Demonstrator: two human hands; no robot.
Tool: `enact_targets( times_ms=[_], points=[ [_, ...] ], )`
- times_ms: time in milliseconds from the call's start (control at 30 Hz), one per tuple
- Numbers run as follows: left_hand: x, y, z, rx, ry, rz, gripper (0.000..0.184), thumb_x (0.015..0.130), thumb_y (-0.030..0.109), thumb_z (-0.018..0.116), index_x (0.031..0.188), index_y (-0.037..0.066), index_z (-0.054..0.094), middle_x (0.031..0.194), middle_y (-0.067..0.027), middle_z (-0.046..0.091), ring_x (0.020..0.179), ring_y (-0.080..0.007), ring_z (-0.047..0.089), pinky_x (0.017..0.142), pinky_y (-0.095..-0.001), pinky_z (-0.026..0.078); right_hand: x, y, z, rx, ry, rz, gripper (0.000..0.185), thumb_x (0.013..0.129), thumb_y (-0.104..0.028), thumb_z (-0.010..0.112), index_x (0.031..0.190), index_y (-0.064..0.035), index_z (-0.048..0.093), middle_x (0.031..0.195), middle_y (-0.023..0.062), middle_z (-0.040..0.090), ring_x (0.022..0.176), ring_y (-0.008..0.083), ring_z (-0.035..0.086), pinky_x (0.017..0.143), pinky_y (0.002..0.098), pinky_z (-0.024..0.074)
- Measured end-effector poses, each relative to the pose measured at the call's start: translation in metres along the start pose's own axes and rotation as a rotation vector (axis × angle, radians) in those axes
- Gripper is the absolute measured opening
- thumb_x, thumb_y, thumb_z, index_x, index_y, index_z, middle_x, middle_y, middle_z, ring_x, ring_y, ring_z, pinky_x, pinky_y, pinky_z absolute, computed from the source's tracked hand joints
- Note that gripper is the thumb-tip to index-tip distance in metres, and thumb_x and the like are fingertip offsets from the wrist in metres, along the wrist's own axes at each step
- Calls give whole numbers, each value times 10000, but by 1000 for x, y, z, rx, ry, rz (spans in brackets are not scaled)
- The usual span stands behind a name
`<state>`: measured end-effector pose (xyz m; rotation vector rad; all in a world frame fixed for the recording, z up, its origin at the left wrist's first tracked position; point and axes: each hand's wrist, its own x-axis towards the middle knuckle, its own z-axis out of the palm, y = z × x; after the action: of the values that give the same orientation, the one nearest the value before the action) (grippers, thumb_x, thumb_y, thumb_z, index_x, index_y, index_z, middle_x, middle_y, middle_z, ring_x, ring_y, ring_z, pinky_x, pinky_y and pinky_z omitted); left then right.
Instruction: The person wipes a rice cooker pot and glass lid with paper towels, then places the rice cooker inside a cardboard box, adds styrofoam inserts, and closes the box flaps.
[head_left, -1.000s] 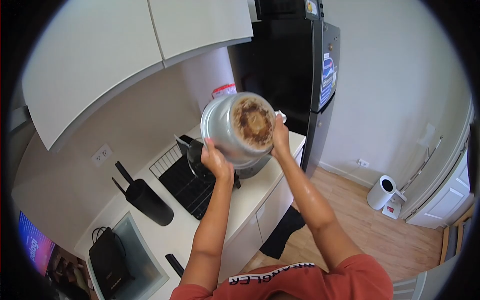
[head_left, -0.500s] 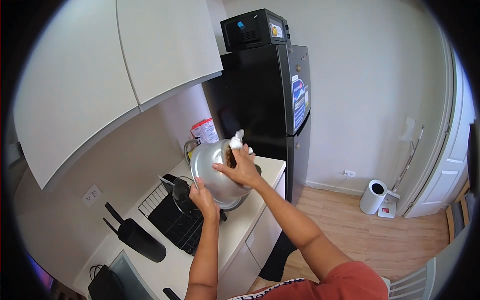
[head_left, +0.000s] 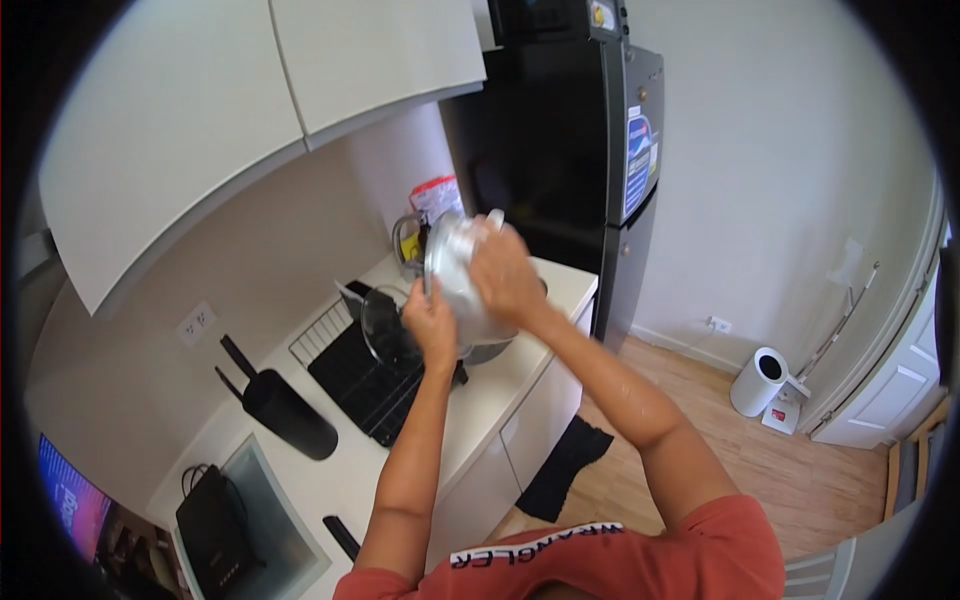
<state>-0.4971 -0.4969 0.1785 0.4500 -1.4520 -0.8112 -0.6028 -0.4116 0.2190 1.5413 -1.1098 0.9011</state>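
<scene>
A: What kind of rm is this?

B: Kitchen, def. Black fridge (head_left: 540,150) w/ a microwave (head_left: 545,20) on top, white overhead cabs (head_left: 180,130), white countertop (head_left: 480,435) below.

A: Any cookware?

B: Yep: metal pot (head_left: 465,290), glass lid (head_left: 385,330), plus a black wire dish rack (head_left: 370,385) on the counter.

A: Home or commercial?

B: Home, by the look: domestic-size appls, wood-look floor (head_left: 660,470), dark floor mat (head_left: 565,470) by the base cabs (head_left: 480,495), paneled white door (head_left: 885,400).

A: Anything else homey?

B: White slatted chair (head_left: 825,575) bottom R, lit screen (head_left: 72,495) at far L.
</scene>
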Motion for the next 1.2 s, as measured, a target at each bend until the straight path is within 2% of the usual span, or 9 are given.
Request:
enact_targets(
  times_ms=[167,333,433,567,733,833,1033,1100,1200],
  points=[
    [-22,40,2,222,-43,97,211,856,182,538,793,-19,562,568,-189,513,482,-230,467,487,-365,365,36,62,-5,531,-680,1001,345,843,-295,432,736,1,574,706,166,593,620,326,557,599,386,442],
    [-5,24,-3,189,2,-40,202,875,164,499,808,-10,574,638,-190,565,559,-271,539,541,-361,408,26,0,-8,28,-201,130,196,805,-211,511,788,-45,613,1084,88,569,1098,282,456,921,423,321],
    [7,14,-1,-688,20,-471,240,904,163,457,871,-35,587,755,-166,612,624,-260,566,593,-341,443,4,-47,-5,-9,-145,34,158,776,-148,551,863,-40,626,1200,56,514,1204,260,383,989,427,278],
    [18,-11,-13,-976,148,-879,349,937,215,374,1125,-69,454,1097,-205,524,947,-300,561,804,-382,481,-44,-63,-16,97,-198,30,219,771,-117,566,962,-24,616,1242,52,486,1219,272,364,1033,451,224],
    [5,-6,-14,-975,149,-875,433,946,300,341,1192,-49,410,1206,-165,473,1071,-285,498,904,-423,425,-45,-73,-12,278,135,577,350,853,-122,504,1155,56,492,1318,126,401,1271,308,293,1036,399,221],
    [-4,11,-20,-919,134,-871,460,937,335,369,1195,-43,417,1211,-143,477,1068,-277,499,901,-415,423,-28,-66,-15,551,448,1015,352,934,-198,385,1131,76,487,1244,212,441,1138,247,449,950,311,323],
    [-2,31,-56,-690,9,-582,629,864,544,401,1138,-18,478,1088,-100,549,987,-197,541,847,-349,452,-1,-5,-45,1291,6,1561,485,910,-435,399,1063,-6,565,950,67,588,837,118,511,768,271,406],
    [-11,36,-54,-636,19,-342,721,836,629,336,1162,-1,465,1125,-91,529,1055,-203,498,924,-379,388,7,4,-46,1511,130,1653,450,904,-419,421,1062,-22,560,979,67,588,870,135,533,823,289,404],
    [-20,41,-48,-749,41,-503,687,858,609,310,1181,20,456,1162,-95,512,1112,-221,456,976,-396,322,-5,3,-35,1435,419,1411,392,878,-377,499,1056,-32,555,1001,53,591,918,125,543,812,293,435]
  ],
)
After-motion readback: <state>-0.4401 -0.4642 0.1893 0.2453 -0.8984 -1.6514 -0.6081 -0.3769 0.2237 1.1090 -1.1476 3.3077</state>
